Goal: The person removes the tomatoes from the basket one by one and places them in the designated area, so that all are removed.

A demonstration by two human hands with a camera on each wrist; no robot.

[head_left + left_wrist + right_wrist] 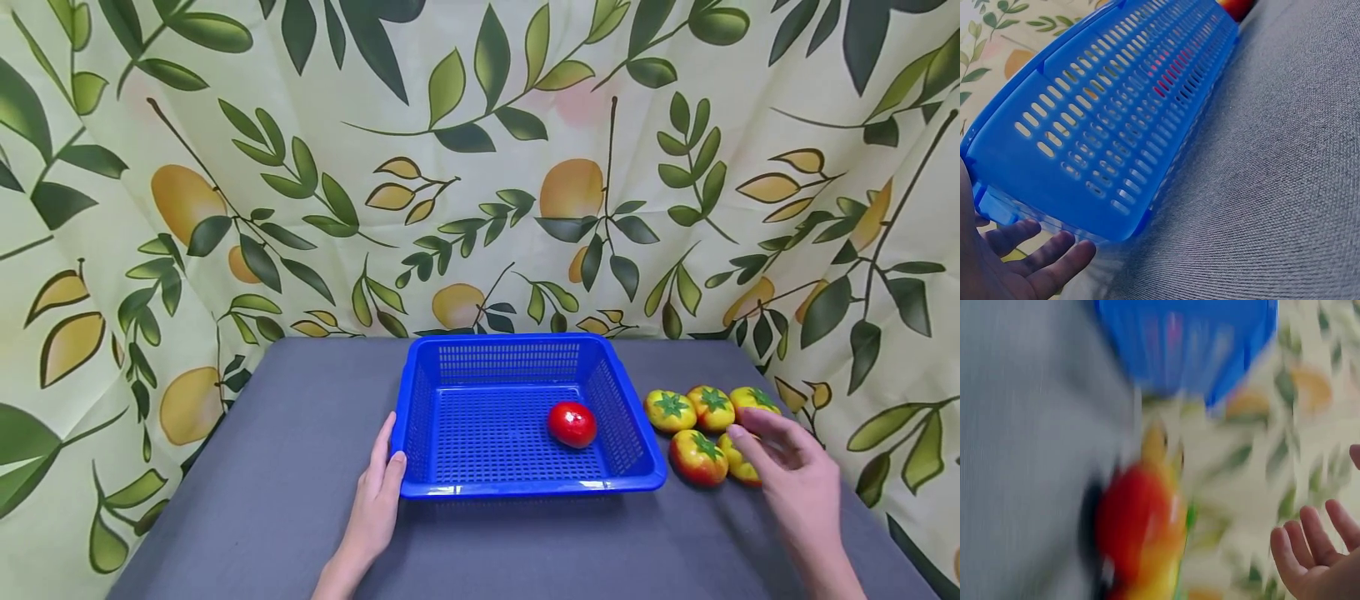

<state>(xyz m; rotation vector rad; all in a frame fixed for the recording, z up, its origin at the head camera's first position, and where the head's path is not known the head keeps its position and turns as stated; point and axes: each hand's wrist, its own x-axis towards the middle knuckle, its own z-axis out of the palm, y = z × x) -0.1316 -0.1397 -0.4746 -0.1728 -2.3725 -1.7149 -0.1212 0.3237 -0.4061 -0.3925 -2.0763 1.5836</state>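
Note:
A blue plastic basket point(502, 487) with slotted walls stands on the grey table. One shiny red tomato point(572, 425) lies inside it, right of the middle. My left hand point(377, 492) is at the basket's left side, thumb near the front corner, with its other fingers loosely extended beside the end wall point(1085, 125). Several red-and-yellow tomatoes with green star-shaped tops, including a redder front one point(698, 458), are grouped to the right of the basket. Over the right side of this group hovers my right hand point(798, 471), fingers relaxed and holding nothing; it partly hides two tomatoes.
The grey tabletop point(300, 467) extends left of the basket and in front of it. A leaf-and-fruit patterned cloth point(480, 208) hangs behind the table and along both sides. The tomatoes sit near the table's right edge.

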